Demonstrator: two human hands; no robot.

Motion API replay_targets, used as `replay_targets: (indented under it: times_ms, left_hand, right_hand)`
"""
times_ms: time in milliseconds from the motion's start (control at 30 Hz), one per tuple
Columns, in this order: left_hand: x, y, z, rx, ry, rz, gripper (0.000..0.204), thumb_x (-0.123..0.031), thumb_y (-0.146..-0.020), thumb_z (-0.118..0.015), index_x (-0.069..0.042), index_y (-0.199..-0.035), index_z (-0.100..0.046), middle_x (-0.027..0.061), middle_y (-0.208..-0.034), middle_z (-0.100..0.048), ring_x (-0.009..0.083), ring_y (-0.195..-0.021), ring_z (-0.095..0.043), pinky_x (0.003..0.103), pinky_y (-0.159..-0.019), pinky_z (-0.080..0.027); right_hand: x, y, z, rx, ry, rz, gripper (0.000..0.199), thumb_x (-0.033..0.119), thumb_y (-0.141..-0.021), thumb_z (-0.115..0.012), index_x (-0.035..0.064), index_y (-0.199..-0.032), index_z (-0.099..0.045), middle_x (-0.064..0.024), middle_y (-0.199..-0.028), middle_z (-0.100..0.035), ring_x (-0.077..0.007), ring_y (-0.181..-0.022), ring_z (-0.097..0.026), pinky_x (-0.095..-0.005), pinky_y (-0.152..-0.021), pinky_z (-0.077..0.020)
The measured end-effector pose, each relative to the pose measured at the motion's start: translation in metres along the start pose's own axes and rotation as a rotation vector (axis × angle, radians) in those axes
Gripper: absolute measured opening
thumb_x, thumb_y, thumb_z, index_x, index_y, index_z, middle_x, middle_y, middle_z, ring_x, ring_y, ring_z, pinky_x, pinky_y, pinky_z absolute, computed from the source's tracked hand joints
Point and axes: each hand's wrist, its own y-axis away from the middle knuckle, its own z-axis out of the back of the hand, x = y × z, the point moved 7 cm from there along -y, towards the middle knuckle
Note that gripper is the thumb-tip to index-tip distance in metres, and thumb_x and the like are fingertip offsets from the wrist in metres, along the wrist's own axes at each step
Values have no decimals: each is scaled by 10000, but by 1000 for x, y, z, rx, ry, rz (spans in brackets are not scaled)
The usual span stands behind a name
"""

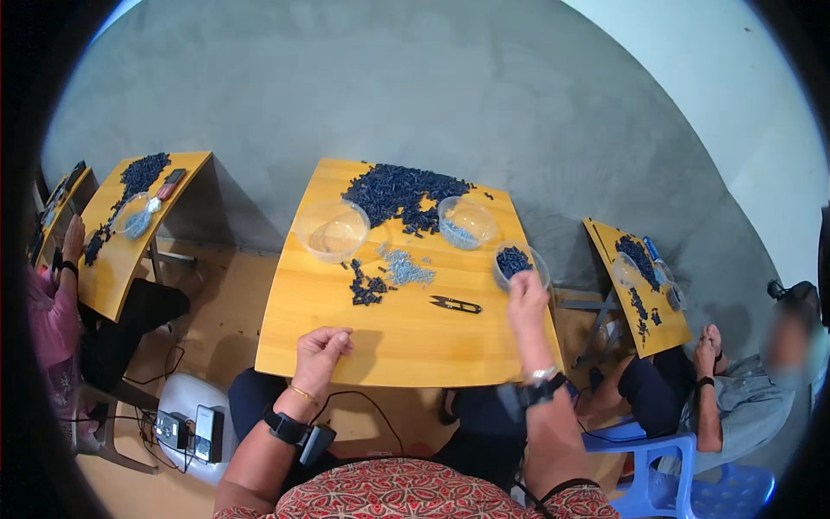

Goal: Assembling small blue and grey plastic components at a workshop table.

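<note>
My left hand (322,356) hovers by the near left edge of the wooden table (406,350). Its fingers are curled, thumb against fingertips; anything in them is too small to make out. Over the near side of a clear bowl (541,262) holding small dark blue pieces (513,260), my right hand (527,303) has its fingers bent together, their contents hidden. Black thread snips (456,304) lie left of that hand. Ahead of my left hand are a small dark cluster (367,285) and a scatter of light blue bits (405,267).
A large heap of dark pieces (402,192) covers the table's far side. Two clear bowls (333,232) (467,222) stand before it, the right one with light blue bits. People sit at side tables (130,259) (661,333); a blue plastic chair (657,458) is at right.
</note>
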Motion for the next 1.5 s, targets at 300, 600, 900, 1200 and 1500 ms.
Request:
replay_targets:
  times_ms: [300, 600, 900, 1200, 1500]
  left_hand:
    - [-10, -12, 8, -55, -128, -150, 125, -65, -847, -550, 28, -901, -614, 24, -699, -591, 78, -623, -521, 202, -564, -425]
    - [-8, -9, 9, -8, -68, -127, 121, -76, -853, -555, 15, -908, -612, 29, -716, -600, 78, -658, -533, 204, -615, -439]
    - [-10, -10, 9, -5, -30, -95, 123, -79, -853, -554, 5, -918, -616, 23, -738, -607, 74, -681, -543, 208, -643, -453]
    - [-8, -10, 9, 4, -28, -88, 117, -75, -853, -551, -2, -917, -617, 18, -743, -607, 70, -682, -543, 209, -656, -454]
    - [-8, -11, 8, 20, -3, -91, 126, -86, -857, -551, 2, -923, -611, 18, -740, -607, 70, -682, -542, 204, -653, -454]
  right_hand:
    - [53, 26, -98, 454, -283, 94, 95, 41, -757, -586, 8, -843, -561, -137, -706, -578, -205, -651, -584, -308, -597, -459]
    - [123, 42, -163, 604, -248, 243, 81, 41, -772, -536, 40, -852, -538, -155, -795, -578, -333, -737, -568, -385, -632, -458]
    - [134, 26, -187, 571, -115, 408, 71, 59, -752, -575, 43, -821, -563, -134, -790, -558, -314, -785, -547, -389, -678, -448]
    - [130, 32, -198, 673, -3, 430, 72, 94, -744, -594, 59, -798, -563, -110, -834, -521, -294, -878, -511, -407, -754, -413]
    - [136, 34, -196, 696, 74, 483, 106, 102, -734, -600, 47, -802, -541, -120, -835, -526, -302, -879, -515, -413, -732, -418]
